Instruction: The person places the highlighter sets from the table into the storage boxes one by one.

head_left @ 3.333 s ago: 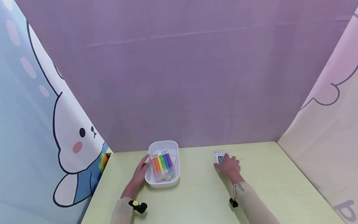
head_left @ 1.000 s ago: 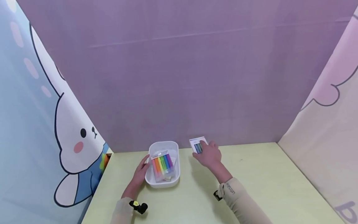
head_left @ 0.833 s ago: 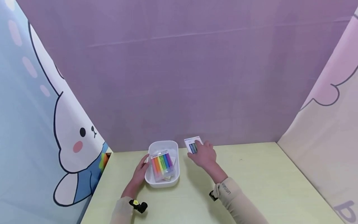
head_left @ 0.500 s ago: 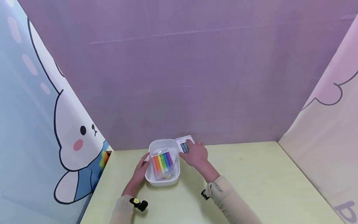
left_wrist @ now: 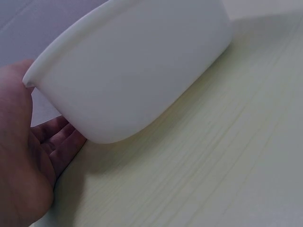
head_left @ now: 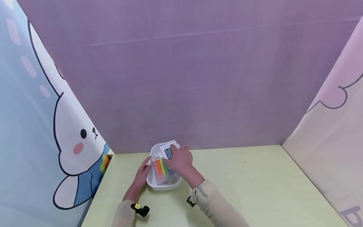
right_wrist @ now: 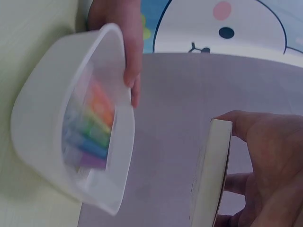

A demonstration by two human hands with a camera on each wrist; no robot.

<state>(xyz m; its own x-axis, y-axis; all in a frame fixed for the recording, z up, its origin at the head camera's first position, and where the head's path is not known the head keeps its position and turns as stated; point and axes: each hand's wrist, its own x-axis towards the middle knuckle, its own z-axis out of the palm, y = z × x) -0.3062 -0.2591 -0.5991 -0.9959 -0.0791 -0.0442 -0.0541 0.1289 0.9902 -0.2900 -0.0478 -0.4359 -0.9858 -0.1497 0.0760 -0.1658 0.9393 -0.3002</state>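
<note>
A white plastic bin (head_left: 151,182) stands on the table, and my left hand (head_left: 141,174) holds it by its left side. In the left wrist view that hand's fingers (left_wrist: 64,144) lie against the outer wall, with the thumb at the rim. My right hand (head_left: 181,160) grips a flat white box (head_left: 167,146) by its edges, over the far right part of the bin. Dark bluish sticks show on the box's face. Inside the bin lies a clear pack of rainbow-coloured markers (head_left: 159,170), partly covered by the right hand. Through the right wrist view the box (right_wrist: 213,165) appears edge-on, apart from the bin.
The pale wood-grain table (head_left: 255,186) carries the bin near its back edge. Behind it hangs a purple cloth (head_left: 198,78). A rabbit-printed panel (head_left: 73,151) stands at left and a pink-and-cream one (head_left: 334,142) at right.
My right hand has lifted the flat box off the table's right side and carried it left, over the bin. The left hand has stayed on the bin.
</note>
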